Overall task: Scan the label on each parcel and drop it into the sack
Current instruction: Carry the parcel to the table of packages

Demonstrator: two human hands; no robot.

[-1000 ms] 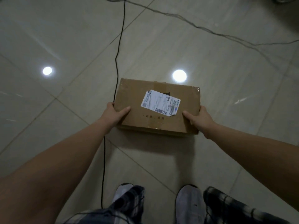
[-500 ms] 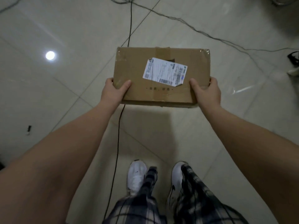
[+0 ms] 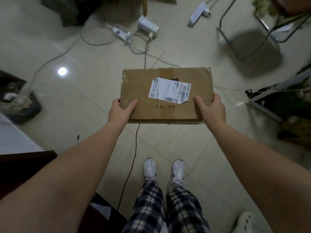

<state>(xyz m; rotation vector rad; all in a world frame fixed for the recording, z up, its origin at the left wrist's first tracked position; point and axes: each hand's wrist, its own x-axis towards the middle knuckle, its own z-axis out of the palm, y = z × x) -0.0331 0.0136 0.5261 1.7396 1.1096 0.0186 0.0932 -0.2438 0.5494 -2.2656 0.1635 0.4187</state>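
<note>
A flat brown cardboard parcel (image 3: pixel 166 95) hangs in the air in front of me, held level above the tiled floor. A white shipping label (image 3: pixel 170 90) with barcodes faces up on its top. My left hand (image 3: pixel 122 110) grips the parcel's near left corner, thumb on top. My right hand (image 3: pixel 210 109) grips the near right corner the same way. No sack and no scanner can be made out in this view.
Power strips (image 3: pixel 122 34) and loose cables lie on the floor beyond the parcel. A black cable (image 3: pixel 134 148) runs toward my feet. A metal chair frame (image 3: pixel 249 39) stands at the back right, a dark bin (image 3: pixel 21 106) at the left, dark furniture (image 3: pixel 25 170) at the near left.
The parcel has come up off the floor in both hands. I have straightened up, and the view has widened to take in the cables, chair and bin.
</note>
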